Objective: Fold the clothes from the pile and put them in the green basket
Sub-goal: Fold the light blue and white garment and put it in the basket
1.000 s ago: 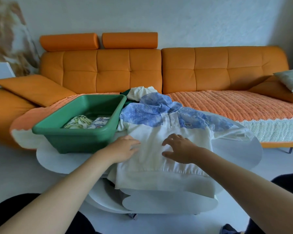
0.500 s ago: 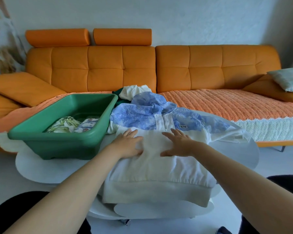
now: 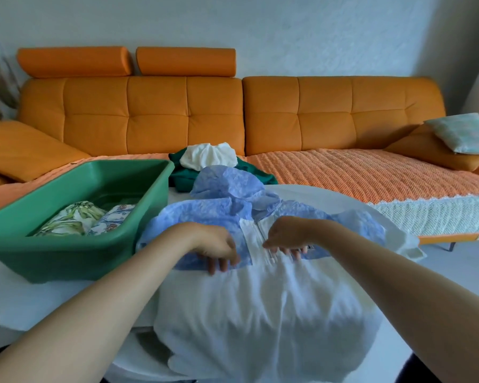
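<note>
A white hoodie [image 3: 260,313] with a blue patterned yoke and hood lies spread on the white table [image 3: 25,302], and its hem hangs over the near edge. My left hand [image 3: 216,247] and my right hand [image 3: 288,236] press on the blue chest area, one on each side of the zip, fingers pointing back toward me. The green basket [image 3: 67,258] stands on the left of the table and holds two folded patterned pieces [image 3: 72,219]. Behind the hoodie lies the pile, a white garment [image 3: 208,156] on top of a dark green one [image 3: 183,175].
An orange sofa [image 3: 150,114] with an orange knitted throw [image 3: 357,172] runs along the wall behind the table. A pale cushion [image 3: 462,134] lies at its right end. The basket's right wall sits close to the hoodie's left sleeve.
Both hands moved up from the white belly of the hoodie to the blue chest area, fingers now turned toward me. The view has come closer and lower over the table.
</note>
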